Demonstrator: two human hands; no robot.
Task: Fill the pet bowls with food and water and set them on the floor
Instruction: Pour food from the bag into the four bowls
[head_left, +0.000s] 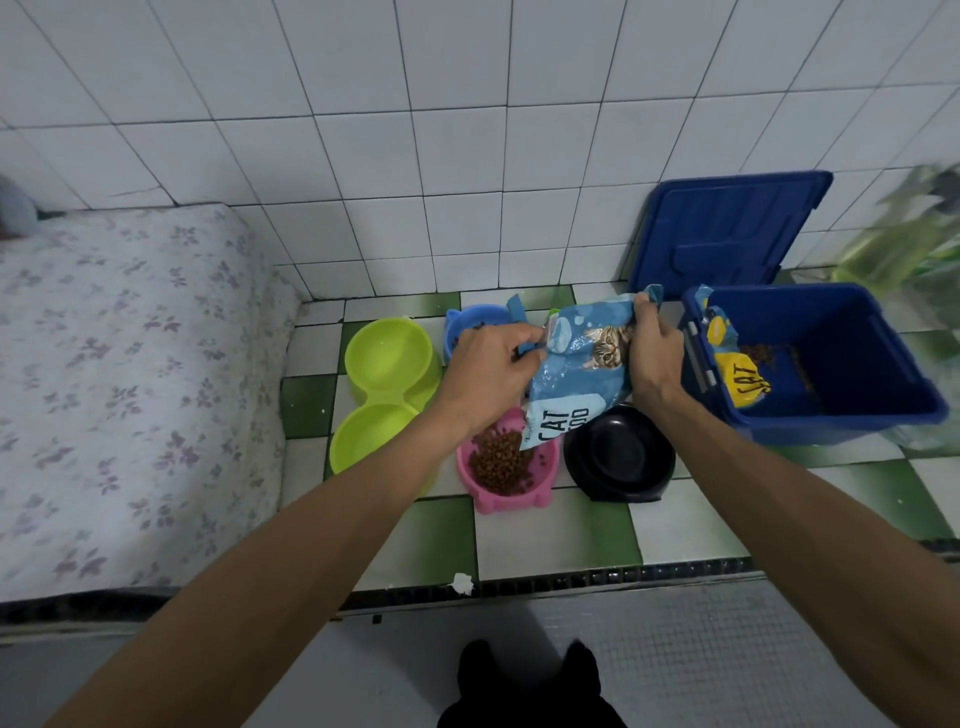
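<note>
While both hands are gripping its open top, the blue cat food bag (582, 374) is hanging just over the pink bowl (506, 467), which is sitting on the tiled floor (550, 530) holding kibble. The left hand (488, 364) is pinching the top left corner and the right hand (655, 353) is clutching the right edge, fingers curled into the film. It is looking soft, crinkly and slippery, likely sagging under its load, so holding it high at both corners is seeming wise. Counting now: four dishes, namely the pink one, a black bowl (621, 454), a blue bowl (470, 322) and a green double dish (387, 395); two bags, the yellow bag (740, 379) lying in the one blue bin (831, 364), whose single lid (727, 228) is leaning on the wall.
</note>
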